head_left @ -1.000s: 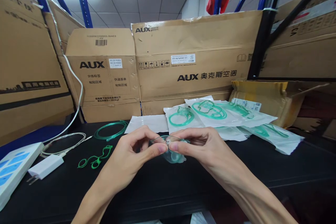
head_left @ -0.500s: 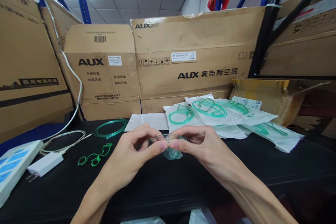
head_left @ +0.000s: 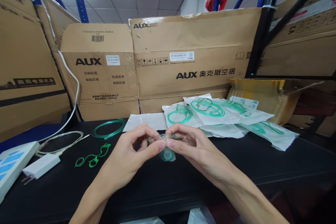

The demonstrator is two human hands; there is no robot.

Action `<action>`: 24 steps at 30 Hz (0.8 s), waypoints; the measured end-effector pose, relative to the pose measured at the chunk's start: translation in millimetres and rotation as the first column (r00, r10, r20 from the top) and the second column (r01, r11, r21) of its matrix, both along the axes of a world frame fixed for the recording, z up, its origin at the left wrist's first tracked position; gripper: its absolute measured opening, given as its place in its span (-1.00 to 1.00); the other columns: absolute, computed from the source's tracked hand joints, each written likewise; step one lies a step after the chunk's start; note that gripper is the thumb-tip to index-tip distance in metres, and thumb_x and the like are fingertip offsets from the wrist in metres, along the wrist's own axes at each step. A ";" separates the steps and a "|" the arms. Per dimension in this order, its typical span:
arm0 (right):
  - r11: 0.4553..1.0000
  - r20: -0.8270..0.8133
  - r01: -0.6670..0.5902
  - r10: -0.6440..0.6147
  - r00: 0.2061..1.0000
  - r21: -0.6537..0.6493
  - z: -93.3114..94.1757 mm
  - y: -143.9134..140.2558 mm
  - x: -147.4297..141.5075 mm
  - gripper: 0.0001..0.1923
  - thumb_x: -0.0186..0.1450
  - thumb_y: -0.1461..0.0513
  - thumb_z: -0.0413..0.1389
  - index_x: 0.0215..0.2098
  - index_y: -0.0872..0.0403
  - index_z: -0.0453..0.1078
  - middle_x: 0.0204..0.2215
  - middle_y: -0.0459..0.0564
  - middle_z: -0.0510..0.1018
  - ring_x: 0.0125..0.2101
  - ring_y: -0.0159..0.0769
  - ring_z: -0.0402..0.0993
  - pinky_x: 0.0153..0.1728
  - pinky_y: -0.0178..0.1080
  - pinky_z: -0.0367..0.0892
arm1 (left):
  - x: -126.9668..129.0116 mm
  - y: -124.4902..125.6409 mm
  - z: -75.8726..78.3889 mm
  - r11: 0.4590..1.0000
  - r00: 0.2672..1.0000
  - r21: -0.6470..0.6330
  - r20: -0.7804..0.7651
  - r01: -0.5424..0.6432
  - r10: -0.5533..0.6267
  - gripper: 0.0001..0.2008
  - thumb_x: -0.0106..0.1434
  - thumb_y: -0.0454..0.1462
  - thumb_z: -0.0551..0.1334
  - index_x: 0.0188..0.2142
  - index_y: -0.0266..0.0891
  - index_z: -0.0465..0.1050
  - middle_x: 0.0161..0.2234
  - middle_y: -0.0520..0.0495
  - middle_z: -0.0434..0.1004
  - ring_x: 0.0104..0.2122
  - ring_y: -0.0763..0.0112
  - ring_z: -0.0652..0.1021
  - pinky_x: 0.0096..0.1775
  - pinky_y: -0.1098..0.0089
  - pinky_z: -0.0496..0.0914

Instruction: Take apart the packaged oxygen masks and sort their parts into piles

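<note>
A see-through green oxygen mask (head_left: 167, 155) is held just above the black table, between both hands. My left hand (head_left: 140, 147) is closed, its thumb and fingers pinching the mask's upper part from the left. From the right, my right hand (head_left: 191, 144) pinches the same part, and the two thumb tips nearly touch. The fingers hide much of the mask. To the left of my left hand lie a crumpled green strap (head_left: 93, 159) and, farther back, a coil of green tubing (head_left: 109, 129).
Behind the hands lie a flat white packet (head_left: 144, 121) and several clear-fronted pouches (head_left: 207, 108) of green tubing. At left are a white charger (head_left: 42, 168), its cable and a power strip (head_left: 15, 164). Cardboard boxes (head_left: 189, 87) wall the back; an opened carton (head_left: 258, 94) stands right.
The thumbs and fingers have come closer together on the mask, the right hand shifting a little to the left. The whole view has turned slightly.
</note>
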State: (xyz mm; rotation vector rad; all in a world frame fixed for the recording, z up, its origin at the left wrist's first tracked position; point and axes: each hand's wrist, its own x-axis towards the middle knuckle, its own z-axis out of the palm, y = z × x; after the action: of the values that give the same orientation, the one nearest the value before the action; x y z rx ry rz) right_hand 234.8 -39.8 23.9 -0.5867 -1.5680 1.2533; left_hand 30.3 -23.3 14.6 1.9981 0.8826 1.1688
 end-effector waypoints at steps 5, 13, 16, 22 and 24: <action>1.000 -0.014 -0.006 0.006 1.000 -0.006 -2.0 0.3 -3.5 -0.76 0.29 0.10 0.34 -0.30 0.07 0.45 -0.33 -0.14 0.38 -0.28 -0.38 0.27 -0.23 -0.29 0.17 | -1.5 0.6 0.1 1.000 1.000 -0.014 -0.003 -0.010 0.010 -0.70 0.35 0.01 0.33 -0.32 -0.15 0.47 -0.40 0.09 0.32 -0.35 0.41 0.31 -0.29 0.36 0.17; 0.973 -0.222 -0.176 0.139 0.965 -0.152 -13.5 2.5 -10.9 -0.75 0.29 0.14 0.35 -0.26 0.08 0.40 -0.33 -0.12 0.38 -0.29 -0.36 0.35 -0.20 -0.25 0.24 | 5.6 -5.1 4.4 0.995 0.995 -0.087 0.089 0.048 -0.041 -0.71 0.37 0.00 0.30 -0.30 -0.16 0.46 -0.41 0.09 0.42 -0.37 0.44 0.40 -0.28 0.44 0.28; 0.955 -0.332 -0.243 0.178 0.926 -0.168 -15.3 3.3 -14.2 -0.82 0.34 0.19 0.29 -0.26 0.09 0.41 -0.34 -0.07 0.45 -0.29 -0.34 0.40 -0.16 -0.21 0.32 | 10.5 -5.2 3.5 0.989 0.982 -0.114 0.173 0.095 -0.075 -0.69 0.37 0.00 0.31 -0.29 -0.18 0.46 -0.45 0.08 0.41 -0.42 0.46 0.39 -0.35 0.46 0.27; 0.915 -0.553 -0.361 0.208 0.807 -0.182 -12.5 9.8 -17.9 -0.96 0.39 0.28 0.17 -0.23 0.12 0.42 -0.27 0.02 0.53 -0.29 -0.28 0.50 -0.19 -0.18 0.43 | 17.6 3.8 -4.2 0.956 0.903 -0.181 0.406 0.230 -0.141 -0.64 0.43 0.05 0.21 -0.13 -0.21 0.46 -0.40 0.04 0.38 -0.42 0.48 0.38 -0.29 0.44 0.33; 0.913 -0.572 -0.369 0.212 0.793 -0.174 -13.3 11.3 -19.4 -0.93 0.41 0.28 0.14 -0.22 0.13 0.43 -0.27 0.03 0.53 -0.27 -0.27 0.50 -0.19 -0.18 0.44 | 18.9 5.1 -4.9 0.949 0.890 -0.196 0.432 0.248 -0.144 -0.66 0.42 0.02 0.25 -0.17 -0.22 0.48 -0.42 0.06 0.32 -0.42 0.49 0.36 -0.30 0.46 0.33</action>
State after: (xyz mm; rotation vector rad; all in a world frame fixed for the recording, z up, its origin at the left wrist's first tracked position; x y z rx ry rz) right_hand 215.4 -28.5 10.6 -0.1196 -1.0263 1.7183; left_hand 49.2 -18.2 9.7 1.5190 0.5591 1.2346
